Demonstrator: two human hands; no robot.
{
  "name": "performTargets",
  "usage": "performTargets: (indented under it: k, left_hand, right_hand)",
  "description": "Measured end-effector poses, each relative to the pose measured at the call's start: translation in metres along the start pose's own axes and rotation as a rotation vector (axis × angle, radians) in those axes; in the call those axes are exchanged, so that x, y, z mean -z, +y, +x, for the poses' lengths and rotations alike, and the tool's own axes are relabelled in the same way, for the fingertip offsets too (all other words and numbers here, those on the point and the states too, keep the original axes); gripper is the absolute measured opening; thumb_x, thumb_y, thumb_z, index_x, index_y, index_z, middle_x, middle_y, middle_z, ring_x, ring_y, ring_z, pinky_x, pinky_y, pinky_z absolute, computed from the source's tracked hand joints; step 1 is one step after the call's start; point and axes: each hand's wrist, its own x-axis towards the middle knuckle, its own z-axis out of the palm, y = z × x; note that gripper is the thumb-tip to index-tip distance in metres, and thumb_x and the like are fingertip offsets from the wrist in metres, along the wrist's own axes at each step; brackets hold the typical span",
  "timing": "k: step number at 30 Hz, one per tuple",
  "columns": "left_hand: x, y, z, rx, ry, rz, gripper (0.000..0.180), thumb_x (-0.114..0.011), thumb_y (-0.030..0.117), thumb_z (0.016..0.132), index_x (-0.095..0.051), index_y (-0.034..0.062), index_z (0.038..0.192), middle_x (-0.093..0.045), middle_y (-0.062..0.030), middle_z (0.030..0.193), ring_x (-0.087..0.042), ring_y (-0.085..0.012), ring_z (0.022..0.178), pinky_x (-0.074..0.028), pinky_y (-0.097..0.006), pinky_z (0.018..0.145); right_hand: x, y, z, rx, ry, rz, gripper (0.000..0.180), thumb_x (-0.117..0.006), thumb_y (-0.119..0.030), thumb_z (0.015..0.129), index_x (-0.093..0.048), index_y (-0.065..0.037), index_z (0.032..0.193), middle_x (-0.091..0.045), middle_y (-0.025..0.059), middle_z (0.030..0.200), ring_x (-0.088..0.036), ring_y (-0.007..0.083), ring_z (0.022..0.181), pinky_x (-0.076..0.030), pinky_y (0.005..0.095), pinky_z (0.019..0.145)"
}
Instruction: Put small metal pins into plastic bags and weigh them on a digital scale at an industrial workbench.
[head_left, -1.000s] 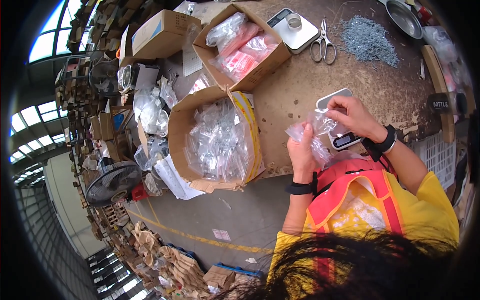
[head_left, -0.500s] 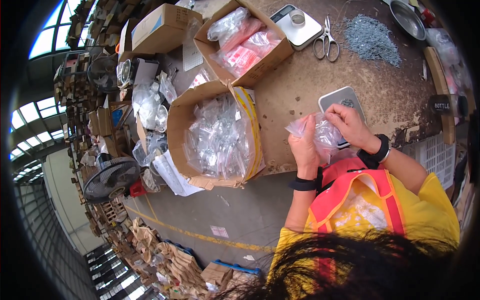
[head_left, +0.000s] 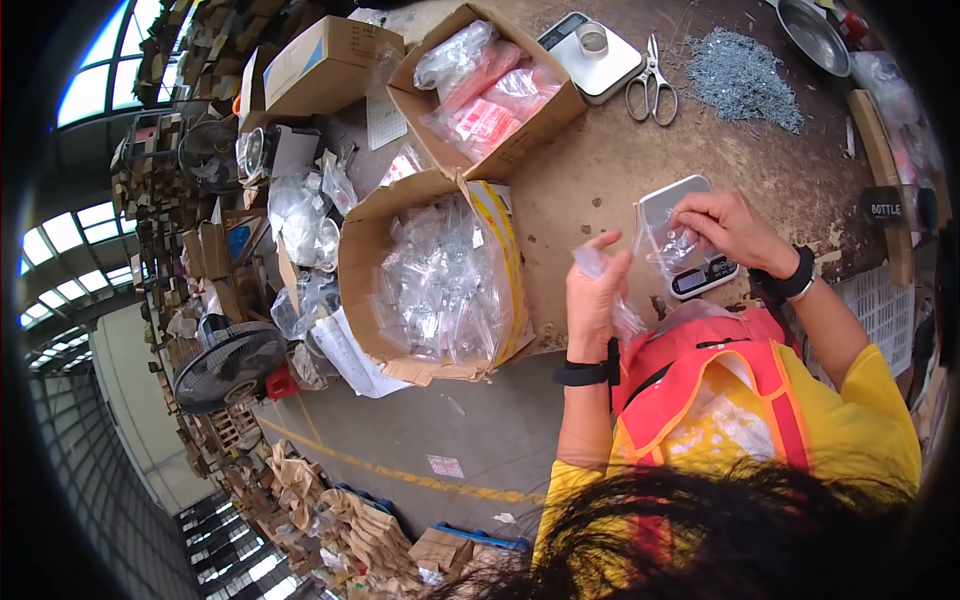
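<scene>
My left hand (head_left: pixel 592 300) is closed around several clear plastic bags (head_left: pixel 627 320), their ends poking out between thumb and palm. To its right, my right hand (head_left: pixel 728 228) pinches a clear plastic bag (head_left: pixel 660 245) by its edge. That bag hangs above a small white digital scale (head_left: pixel 668 196), which it and my fingers partly cover. Whether anything lies in the bag or on the hidden part of the scale pan, I cannot tell. An open cardboard box (head_left: pixel 362 250) full of clear bags with small metal pieces stands left of my hands.
Farther back are a carton (head_left: pixel 545 125) of red and clear bags, a second scale (head_left: pixel 615 65) bearing a round metal cup (head_left: pixel 592 40), scissors (head_left: pixel 653 90), a heap of small metal pieces (head_left: pixel 745 80) and a metal bowl (head_left: pixel 815 40). A dark bottle-shaped holder (head_left: pixel 895 208) sits at right.
My hands have moved apart. The right one has drawn a clear bag away over the scale, while the left keeps the others and has shifted slightly left. More of the scale's display shows.
</scene>
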Motion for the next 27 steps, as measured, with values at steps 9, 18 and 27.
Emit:
performTargets:
  k: [9,18,27]
  left_hand:
    - [-0.001,-0.001,0.003,0.069,-0.066,0.202,0.021,-0.08,0.018,0.09,-0.071,0.0027,0.101,-0.062,0.004,0.078,-0.051,-0.0045,0.065,-0.04,-0.022,0.059]
    - [-0.015,-0.003,-0.013,-0.276,0.035,0.498,0.013,-0.071,0.012,0.096,-0.066,0.0011,0.092,-0.067,-0.0006,0.082,-0.055,-0.0085,0.067,-0.044,-0.024,0.062]
    - [-0.035,-0.014,-0.014,-0.625,-0.007,0.81,0.01,-0.073,0.007,0.093,-0.064,0.0034,0.088,-0.067,0.0011,0.083,-0.054,-0.0088,0.068,-0.044,-0.024,0.063]
  right_hand:
    - [-0.004,0.002,0.007,0.096,-0.071,-0.044,0.014,-0.058,-0.006,0.099,-0.069,0.001,0.096,-0.068,0.0049,0.073,-0.065,0.0103,0.065,-0.051,0.0266,0.061]
    - [-0.03,-0.001,0.017,0.343,0.496,-0.348,0.013,-0.069,-0.009,0.09,-0.064,0.0,0.099,-0.065,0.0071,0.078,-0.063,0.0167,0.07,-0.05,0.0304,0.067]
    - [-0.042,-0.018,0.003,0.024,0.086,0.12,0.018,-0.072,-0.014,0.091,-0.065,0.002,0.086,-0.069,0.0106,0.073,-0.067,0.0134,0.065,-0.049,0.0307,0.057]
